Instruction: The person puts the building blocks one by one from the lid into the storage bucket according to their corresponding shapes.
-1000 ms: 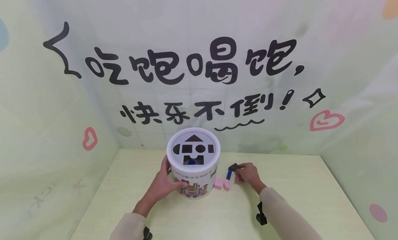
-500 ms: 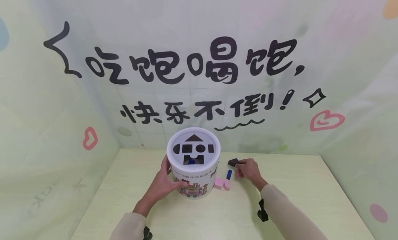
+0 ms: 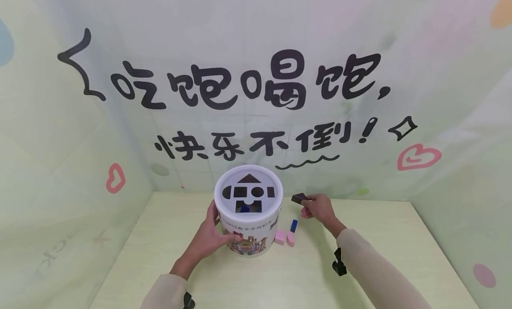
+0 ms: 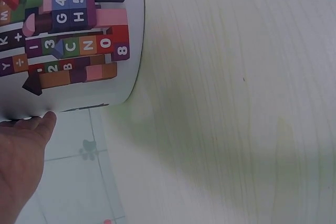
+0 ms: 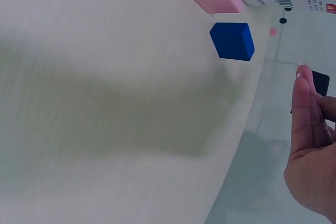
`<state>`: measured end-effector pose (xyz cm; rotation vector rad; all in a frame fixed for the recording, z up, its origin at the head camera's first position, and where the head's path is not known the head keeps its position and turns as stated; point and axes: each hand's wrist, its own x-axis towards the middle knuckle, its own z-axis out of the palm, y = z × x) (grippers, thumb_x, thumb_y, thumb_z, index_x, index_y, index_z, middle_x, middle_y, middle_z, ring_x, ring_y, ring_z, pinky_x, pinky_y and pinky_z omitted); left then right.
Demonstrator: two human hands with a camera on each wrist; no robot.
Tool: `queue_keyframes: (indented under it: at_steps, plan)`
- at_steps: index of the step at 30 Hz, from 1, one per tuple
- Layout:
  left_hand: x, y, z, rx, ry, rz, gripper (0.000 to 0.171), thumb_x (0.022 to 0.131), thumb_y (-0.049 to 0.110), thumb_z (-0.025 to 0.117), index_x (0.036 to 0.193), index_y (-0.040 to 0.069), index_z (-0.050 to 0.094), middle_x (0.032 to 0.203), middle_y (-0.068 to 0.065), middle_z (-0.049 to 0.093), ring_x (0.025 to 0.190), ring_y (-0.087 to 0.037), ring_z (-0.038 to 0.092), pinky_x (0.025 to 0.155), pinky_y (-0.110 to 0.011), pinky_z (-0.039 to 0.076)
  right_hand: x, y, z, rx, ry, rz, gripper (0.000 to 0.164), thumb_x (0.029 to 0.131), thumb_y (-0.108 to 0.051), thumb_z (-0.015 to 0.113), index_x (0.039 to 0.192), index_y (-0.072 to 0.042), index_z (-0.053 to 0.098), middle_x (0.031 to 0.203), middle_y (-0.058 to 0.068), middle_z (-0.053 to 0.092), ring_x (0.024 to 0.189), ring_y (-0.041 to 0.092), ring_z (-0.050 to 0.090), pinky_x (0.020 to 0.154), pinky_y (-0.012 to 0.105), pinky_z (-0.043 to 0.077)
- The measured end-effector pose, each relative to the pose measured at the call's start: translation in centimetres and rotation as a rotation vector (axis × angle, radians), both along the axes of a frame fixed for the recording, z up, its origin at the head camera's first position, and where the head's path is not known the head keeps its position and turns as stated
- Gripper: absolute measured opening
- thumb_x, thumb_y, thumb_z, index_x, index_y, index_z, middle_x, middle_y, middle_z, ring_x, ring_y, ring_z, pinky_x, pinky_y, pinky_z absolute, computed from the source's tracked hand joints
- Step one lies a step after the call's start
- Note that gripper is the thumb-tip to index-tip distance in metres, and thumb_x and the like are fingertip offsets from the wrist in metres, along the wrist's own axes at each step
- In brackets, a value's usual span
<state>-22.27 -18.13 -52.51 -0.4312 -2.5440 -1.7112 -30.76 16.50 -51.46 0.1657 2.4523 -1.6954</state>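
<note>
A white block bucket (image 3: 256, 247) stands on the table, its lid (image 3: 248, 167) cut with several shaped holes. My left hand (image 3: 210, 238) holds its left side, thumb across the printed front; the fingers behind are partly hidden. Off to the right, my right hand (image 3: 321, 208) pinches a dark triangular block (image 3: 298, 198) above the table. In the right wrist view most of that block is hidden by the fingers (image 5: 302, 108). Below this hand lies a blue block (image 3: 294, 225). Two pink blocks, one squarish (image 3: 280, 237) and one rounded (image 3: 291, 240), lie by the bucket's right side.
The pale wooden table (image 3: 256, 286) ends at a printed backdrop (image 3: 320, 175) close behind the bucket. Backdrop panels also rise at left and right. Something blue (image 3: 245, 209) shows through the lid's lowest hole.
My right hand has raised the dark triangular block off the table, away from the blue block, and turned it. The left hand and the bucket have stayed in place.
</note>
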Motion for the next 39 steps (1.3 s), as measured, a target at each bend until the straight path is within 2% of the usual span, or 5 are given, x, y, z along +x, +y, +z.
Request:
queue_keyframes:
  at_steps: [8, 13, 20, 35, 39]
  plan:
    - [0.0, 0.0, 0.0, -0.012, 0.017, -0.007, 0.121, 0.065, 0.036, 0.09, 0.154, 0.037, 0.008, 0.152, 0.0, 0.036, 0.143, -0.032, 0.032, 0.112, -0.061, 0.031, -0.6, -0.3, 3.0, 0.01, 0.011, 0.032, 0.034, 0.096, -0.008, 0.059, 0.123, 0.012, 0.058, 0.082, 0.024, 0.069, 0.057, 0.014, 0.067, 0.06, 0.03, 0.062]
    - [-0.1, -0.1, 0.0, 0.001, 0.007, -0.002, 0.121, 0.064, 0.036, 0.091, 0.153, 0.039, 0.009, 0.151, 0.003, 0.036, 0.142, -0.029, 0.032, 0.114, -0.058, 0.028, -0.7, -0.8, 4.6, 0.024, 0.042, 0.057, 0.035, 0.095, -0.01, 0.06, 0.124, 0.01, 0.059, 0.079, 0.021, 0.07, 0.058, 0.016, 0.068, 0.061, 0.031, 0.062]
    - [-0.1, -0.2, -0.2, -0.003, -0.001, -0.005, 0.121, 0.064, 0.038, 0.091, 0.152, 0.04, 0.008, 0.152, 0.002, 0.035, 0.143, -0.03, 0.03, 0.113, -0.061, 0.029, -0.5, -1.9, 6.3, 0.042, 0.039, 0.075, 0.034, 0.095, -0.012, 0.061, 0.123, 0.006, 0.061, 0.076, 0.015, 0.07, 0.06, 0.017, 0.068, 0.062, 0.031, 0.063]
    - [0.0, -0.2, -0.2, 0.008, 0.006, -0.007, 0.119, 0.065, 0.038, 0.09, 0.152, 0.042, 0.009, 0.153, 0.005, 0.035, 0.143, -0.029, 0.03, 0.113, -0.061, 0.03, -0.1, -3.5, 10.3, 0.042, 0.094, 0.127, 0.03, 0.094, -0.01, 0.062, 0.118, 0.007, 0.063, 0.071, 0.013, 0.068, 0.058, 0.018, 0.068, 0.062, 0.032, 0.063]
    - [0.1, -0.2, -0.1, 0.005, 0.007, -0.008, 0.12, 0.065, 0.038, 0.09, 0.153, 0.038, 0.009, 0.151, 0.005, 0.037, 0.143, -0.028, 0.032, 0.113, -0.06, 0.03, 0.1, -3.7, 11.2, 0.061, 0.108, 0.135, 0.033, 0.094, -0.01, 0.062, 0.123, 0.007, 0.061, 0.072, 0.015, 0.069, 0.058, 0.017, 0.068, 0.061, 0.032, 0.063]
